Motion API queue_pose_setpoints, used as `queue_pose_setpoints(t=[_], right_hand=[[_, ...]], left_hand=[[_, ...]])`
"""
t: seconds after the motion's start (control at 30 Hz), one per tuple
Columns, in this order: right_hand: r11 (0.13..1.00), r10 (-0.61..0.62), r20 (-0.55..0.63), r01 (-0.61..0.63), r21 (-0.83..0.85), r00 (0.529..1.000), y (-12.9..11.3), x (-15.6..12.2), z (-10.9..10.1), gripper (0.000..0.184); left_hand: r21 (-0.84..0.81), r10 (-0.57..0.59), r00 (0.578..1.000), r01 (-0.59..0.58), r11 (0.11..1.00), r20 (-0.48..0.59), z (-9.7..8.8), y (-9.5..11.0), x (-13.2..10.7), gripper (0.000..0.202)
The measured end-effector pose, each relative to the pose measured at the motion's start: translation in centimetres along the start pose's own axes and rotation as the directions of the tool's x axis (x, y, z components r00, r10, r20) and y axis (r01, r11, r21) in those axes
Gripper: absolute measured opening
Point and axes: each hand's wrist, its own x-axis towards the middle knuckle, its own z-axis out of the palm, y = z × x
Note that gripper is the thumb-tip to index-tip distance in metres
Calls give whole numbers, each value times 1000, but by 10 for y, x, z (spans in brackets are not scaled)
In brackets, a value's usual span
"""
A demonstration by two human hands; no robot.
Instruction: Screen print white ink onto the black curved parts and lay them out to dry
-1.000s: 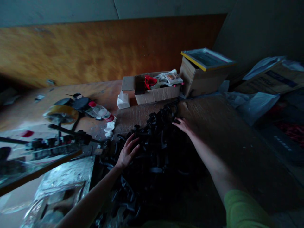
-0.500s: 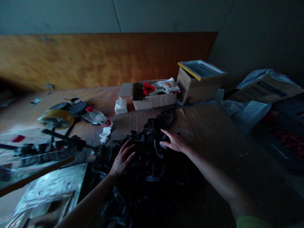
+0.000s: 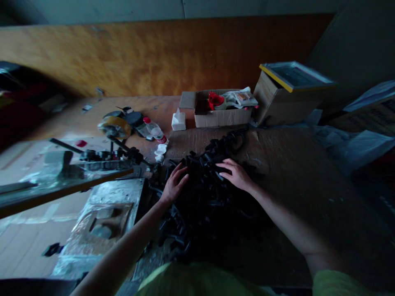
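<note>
A heap of black plastic parts (image 3: 206,181) lies on a sheet of cardboard (image 3: 293,164) in front of me. My left hand (image 3: 174,185) rests on the heap's left side, fingers spread and flat. My right hand (image 3: 235,174) lies on the top of the heap, fingers stretched out over the parts. Neither hand holds a part that I can make out. The light is dim and single parts are hard to tell apart.
An open cardboard box (image 3: 219,111) with red and white items stands behind the heap, a second box (image 3: 286,96) to its right. A tissue pack (image 3: 178,121), a plastic bottle (image 3: 153,130), a tape roll (image 3: 115,126) and a metal jig (image 3: 101,158) lie at the left.
My right hand has drawn back from the heap's far end to its top. The left hand stays on the left side. The view has shifted, so everything sits further right.
</note>
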Motion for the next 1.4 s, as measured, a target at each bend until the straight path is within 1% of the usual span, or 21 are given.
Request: queue_pose_setpoints(t=[0.1,0.2,0.3,0.43,0.5,0.57,0.7,0.8,0.87,0.9,0.93,0.97,1.0,1.03,1.07,1.1,1.13,1.2,1.27,1.33,1.4], right_hand=[[1000,10,-71,-9,5,997,-12,-3,9,38],[1000,-8,-56,8,5,998,-30,-5,11,40],[1000,8,-61,-7,16,998,-50,-7,11,43],[993,65,-154,-49,107,986,-75,-12,20,42],[984,82,-163,-55,168,983,-87,-14,31,43],[979,81,-142,-52,198,987,-98,-15,46,42],[977,45,-55,-32,209,997,-121,-18,84,40],[979,7,-4,-6,204,1000,-140,-23,109,39],[984,-13,14,10,176,1000,-152,-27,119,39],[988,-19,19,16,154,1000,-158,-31,122,39],[992,-22,21,19,126,1000,-163,-35,124,39],[995,-27,23,25,95,999,-167,-41,126,39],[997,-36,24,34,63,999,-170,-48,127,40],[998,-49,27,48,30,998,-173,-57,127,40],[998,-67,35,67,-2,997,-173,-69,128,40],[995,-88,54,90,-33,995,-173,-82,129,40],[991,-111,82,117,-62,990,-170,-97,130,39],[977,-150,148,169,-127,978,-161,-132,131,40],[954,-172,207,215,-209,963,-146,-172,134,43],[921,-179,260,255,-296,949,-130,-211,137,46],[886,-180,325,296,-357,929,-117,-244,141,47]], left_hand=[[-48,-16,999,14,999,-42,-19,5,-23,49],[-113,-40,997,33,993,-64,-39,9,-55,45],[-192,-89,993,72,979,-80,-56,11,-95,42],[-288,-180,977,142,947,-112,-74,6,-157,39],[-324,-247,959,192,926,-139,-79,-1,-186,38],[-362,-332,928,254,897,-171,-83,-9,-211,40],[-404,-463,860,353,844,-215,-91,-22,-247,47],[-362,-481,845,384,850,-234,-96,-29,-267,47],[-300,-465,853,391,870,-236,-96,-34,-279,45],[-253,-438,867,380,890,-240,-94,-38,-286,44],[-187,-388,891,350,918,-237,-90,-41,-291,42],[-104,-311,925,294,950,-218,-85,-45,-296,40],[-16,-208,963,208,978,-173,-78,-49,-300,40],[63,-90,991,96,993,-97,-70,-53,-302,41],[123,23,1000,-23,992,2,-61,-56,-302,46],[163,116,988,-132,978,103,-52,-59,-300,52],[192,182,965,-218,957,188,-43,-61,-297,61],[251,241,925,-317,914,293,-26,-64,-286,80],[315,250,903,-364,876,349,-14,-67,-274,92],[360,252,886,-398,843,390,-5,-70,-265,96],[390,260,871,-430,814,417,1,-73,-259,98]])
